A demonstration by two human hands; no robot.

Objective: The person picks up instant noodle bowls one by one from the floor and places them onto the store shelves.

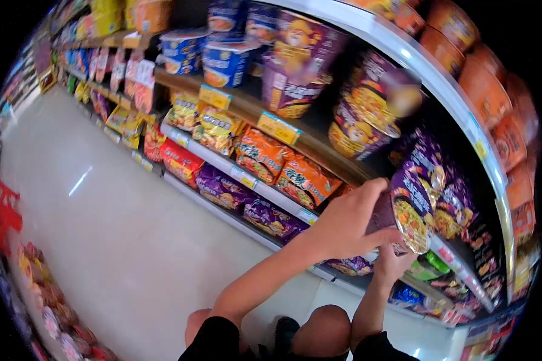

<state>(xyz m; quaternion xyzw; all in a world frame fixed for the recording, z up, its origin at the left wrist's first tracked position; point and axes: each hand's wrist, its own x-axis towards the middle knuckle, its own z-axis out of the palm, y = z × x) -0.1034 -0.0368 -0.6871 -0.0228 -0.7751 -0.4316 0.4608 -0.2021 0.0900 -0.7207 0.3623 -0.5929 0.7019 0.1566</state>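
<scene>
- Cup (412, 210): purple, held tilted at the right, in front of the shelves (319, 150).
- Our left hand (355, 222) grips its left side; our right hand (394, 262) grips it from below.
- Floor (120, 198): pale and glossy, streaked with reflected light, running to the far left.
- On a shelf, blue cups (226, 63) stand farther left, with orange packets (307, 180) below.
- Our knees (325, 331) are bent, near, above the floor.
</scene>
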